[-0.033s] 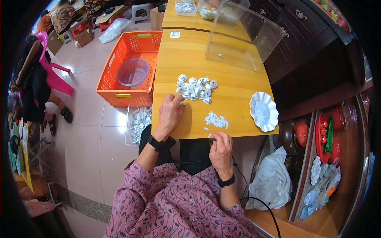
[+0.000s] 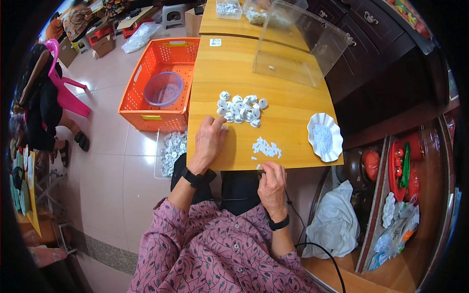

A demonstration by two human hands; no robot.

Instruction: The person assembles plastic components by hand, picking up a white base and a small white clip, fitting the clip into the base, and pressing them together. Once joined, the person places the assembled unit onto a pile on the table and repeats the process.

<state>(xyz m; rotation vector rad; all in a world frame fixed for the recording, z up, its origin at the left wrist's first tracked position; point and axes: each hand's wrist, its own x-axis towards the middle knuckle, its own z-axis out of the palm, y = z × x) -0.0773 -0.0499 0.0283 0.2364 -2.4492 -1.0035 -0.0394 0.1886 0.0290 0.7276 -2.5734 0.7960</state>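
Note:
My left hand (image 2: 209,141) rests on the yellow wooden table (image 2: 210,73), fingers curled and closed around a white plastic part (image 2: 224,127) that only partly shows by the thumb. Just beyond its fingertips is a cluster of round white plastic parts (image 2: 239,108). At the table's near edge my right hand (image 2: 272,188) has thumb and fingers pinched together; what is between them, if anything, is hidden. Beside those fingertips lies one small white piece (image 2: 258,166). A loose heap of similar small white pieces (image 2: 266,147) is spread a little farther away.
A white scalloped dish (image 2: 333,155) with small pale pieces stands at the right table edge. Behind it leans a clear plastic box (image 2: 298,53). Left of the table are an orange crate (image 2: 151,118) holding a purple basket (image 2: 163,89), and a clear bin (image 2: 159,166) of white parts.

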